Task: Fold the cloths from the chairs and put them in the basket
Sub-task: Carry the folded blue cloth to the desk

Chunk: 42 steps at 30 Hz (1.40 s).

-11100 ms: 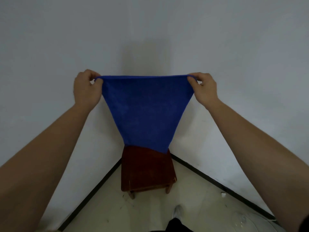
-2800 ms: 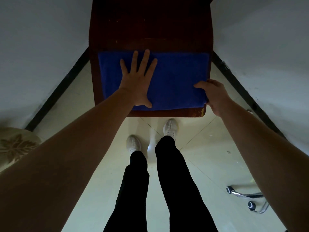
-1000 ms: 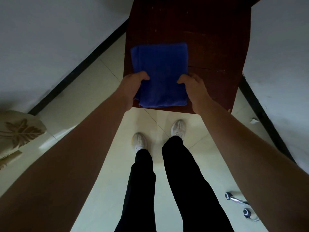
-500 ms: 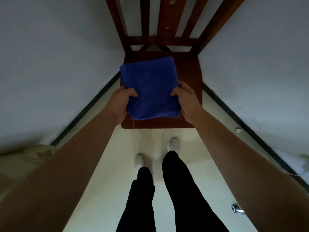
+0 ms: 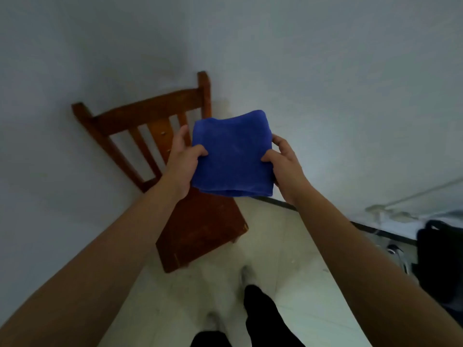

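Note:
A blue cloth (image 5: 233, 154), folded into a compact rectangle, is held up in the air in front of me, above the seat of a brown wooden chair (image 5: 200, 226). My left hand (image 5: 184, 159) grips its left edge, thumb on top. My right hand (image 5: 283, 164) grips its right edge the same way. The chair's seat is bare and its slatted back leans toward the white wall. No basket is in view.
White walls meet in a corner behind the chair, with a dark baseboard (image 5: 375, 230) along the floor. A dark object (image 5: 441, 261) and a metal frame with a wheel (image 5: 397, 254) stand at the right edge. My legs and shoes are on the pale tiled floor below.
Both hands have lifted the folded blue cloth off the chair seat and carried it up and to the right. The view has swung right, so the chair now sits to the left.

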Each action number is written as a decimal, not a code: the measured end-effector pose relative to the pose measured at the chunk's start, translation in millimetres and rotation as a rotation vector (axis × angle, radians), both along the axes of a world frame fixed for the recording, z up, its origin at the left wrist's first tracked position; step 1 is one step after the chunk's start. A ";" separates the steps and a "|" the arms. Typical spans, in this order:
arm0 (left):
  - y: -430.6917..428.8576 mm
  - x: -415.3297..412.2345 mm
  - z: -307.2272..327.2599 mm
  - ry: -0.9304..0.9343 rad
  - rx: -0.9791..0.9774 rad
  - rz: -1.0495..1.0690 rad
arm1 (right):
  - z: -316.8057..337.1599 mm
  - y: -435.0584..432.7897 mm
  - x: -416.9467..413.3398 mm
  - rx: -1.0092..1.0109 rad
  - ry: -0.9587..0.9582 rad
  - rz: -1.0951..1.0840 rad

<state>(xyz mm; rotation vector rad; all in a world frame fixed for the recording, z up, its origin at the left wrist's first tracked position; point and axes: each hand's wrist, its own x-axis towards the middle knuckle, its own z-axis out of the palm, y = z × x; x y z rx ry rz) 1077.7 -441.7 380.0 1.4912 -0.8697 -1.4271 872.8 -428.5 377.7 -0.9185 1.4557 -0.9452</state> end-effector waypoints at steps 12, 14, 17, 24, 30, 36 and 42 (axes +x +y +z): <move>129.8 -268.6 178.0 0.075 -0.324 -0.687 | 166.0 240.9 -253.3 -0.276 -0.026 -0.537; 175.0 -320.6 187.4 0.076 -0.349 -0.768 | 175.3 301.0 -294.1 -0.325 -0.011 -0.608; 264.5 -415.1 194.6 0.104 -0.360 -0.895 | 184.6 416.0 -363.3 -0.383 0.031 -0.730; 493.8 -632.4 206.2 0.269 -0.310 -1.139 | 201.4 674.3 -513.2 -0.336 0.177 -1.075; 631.8 -780.3 217.5 0.248 -0.298 -1.407 | 219.5 831.9 -603.7 -0.320 0.202 -1.318; 742.5 -937.7 205.4 0.331 -0.347 -1.655 | 216.6 946.5 -699.4 -0.339 0.277 -1.550; 871.9 -1066.5 205.8 0.374 -0.252 -1.880 | 226.4 1057.9 -772.2 -0.267 0.269 -1.805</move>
